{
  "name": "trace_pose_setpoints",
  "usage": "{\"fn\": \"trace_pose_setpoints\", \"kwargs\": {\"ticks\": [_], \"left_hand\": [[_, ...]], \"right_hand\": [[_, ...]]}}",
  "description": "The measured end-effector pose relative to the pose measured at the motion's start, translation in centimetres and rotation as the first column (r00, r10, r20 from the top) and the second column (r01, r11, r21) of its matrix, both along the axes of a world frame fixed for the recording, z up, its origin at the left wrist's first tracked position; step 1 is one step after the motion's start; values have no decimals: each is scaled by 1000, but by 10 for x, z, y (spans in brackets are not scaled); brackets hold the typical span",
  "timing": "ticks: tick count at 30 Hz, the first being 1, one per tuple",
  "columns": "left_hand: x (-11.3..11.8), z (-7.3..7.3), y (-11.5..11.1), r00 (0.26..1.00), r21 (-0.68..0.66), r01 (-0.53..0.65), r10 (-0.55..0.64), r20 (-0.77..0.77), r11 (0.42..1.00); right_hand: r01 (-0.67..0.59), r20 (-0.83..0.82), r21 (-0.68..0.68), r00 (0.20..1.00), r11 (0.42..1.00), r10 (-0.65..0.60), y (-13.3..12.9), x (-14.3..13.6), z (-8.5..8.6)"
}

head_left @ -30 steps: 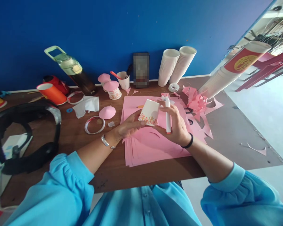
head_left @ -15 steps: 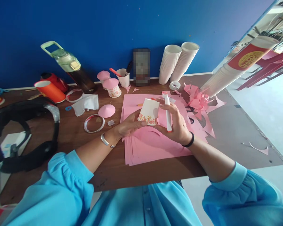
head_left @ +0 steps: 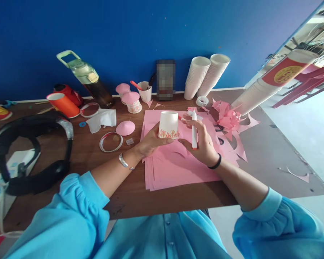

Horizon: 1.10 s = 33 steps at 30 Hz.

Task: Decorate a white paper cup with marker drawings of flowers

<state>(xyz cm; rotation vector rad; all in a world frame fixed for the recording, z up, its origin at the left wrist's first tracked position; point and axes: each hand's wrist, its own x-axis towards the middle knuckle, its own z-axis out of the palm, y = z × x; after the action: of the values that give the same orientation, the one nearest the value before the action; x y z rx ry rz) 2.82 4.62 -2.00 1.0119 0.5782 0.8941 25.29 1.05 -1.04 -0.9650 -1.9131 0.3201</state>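
Note:
My left hand (head_left: 151, 142) is closed around a white paper cup (head_left: 168, 122), which is held upside down above the pink paper. Red and orange flowers and grass are drawn in a band along the cup's lower edge. Just right of it, my right hand (head_left: 203, 144) grips a white marker (head_left: 194, 130) with an orange end pointing down; its fingers are apart from the cup. Under both hands lies a stack of pink paper sheets (head_left: 183, 172). Behind to the left stand decorated cups with pink cone tops (head_left: 130, 98). A loose pink cone (head_left: 125, 127) lies on the table.
Two stacks of paper cups (head_left: 197, 77) and a tape roll (head_left: 202, 101) stand by the wall. Pink scraps (head_left: 229, 117) and scissors handles (head_left: 219, 128) are at right. A leaning bottle (head_left: 93, 84), a pen cup (head_left: 145, 94) and a black headset-like band (head_left: 34, 183) sit leftward.
The cup has been turned from tilted to nearly upright, rim down, showing more of the drawn band. My right hand has drawn slightly away from it, still holding the marker.

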Motion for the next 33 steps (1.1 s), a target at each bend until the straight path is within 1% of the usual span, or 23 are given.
{"fn": "trace_pose_setpoints", "kwargs": {"ticks": [6, 9, 15, 19, 22, 26, 29, 33], "left_hand": [[2, 2, 1, 995, -20, -98, 98, -36, 995], [2, 2, 1, 993, -22, -116, 115, -38, 993], [3, -3, 2, 988, -27, -142, 141, -56, 989], [3, -4, 1, 985, 5, -141, 141, -97, 990], [3, -4, -1, 975, 40, -148, 153, -162, 988], [3, -4, -2, 959, 103, -152, 172, -227, 983], [4, -3, -3, 968, 122, -129, 151, -199, 984], [2, -3, -4, 982, 83, -107, 118, -148, 991]], "right_hand": [[10, -107, -68, 994, 998, -18, 0, 0, -2], [3, -104, -77, 994, 997, -11, 0, -1, -1], [-28, -100, -37, 995, 999, 25, -2, -1, 4], [-11, -93, -9, 996, 1000, 10, -2, 0, 6], [12, -119, -63, 993, 998, -20, -2, 1, 5], [8, -148, -151, 988, 988, -31, -1, 0, 2], [7, -131, -176, 991, 984, -31, -1, 0, 1], [12, -135, -207, 990, 978, -41, -1, -1, -1]]}}
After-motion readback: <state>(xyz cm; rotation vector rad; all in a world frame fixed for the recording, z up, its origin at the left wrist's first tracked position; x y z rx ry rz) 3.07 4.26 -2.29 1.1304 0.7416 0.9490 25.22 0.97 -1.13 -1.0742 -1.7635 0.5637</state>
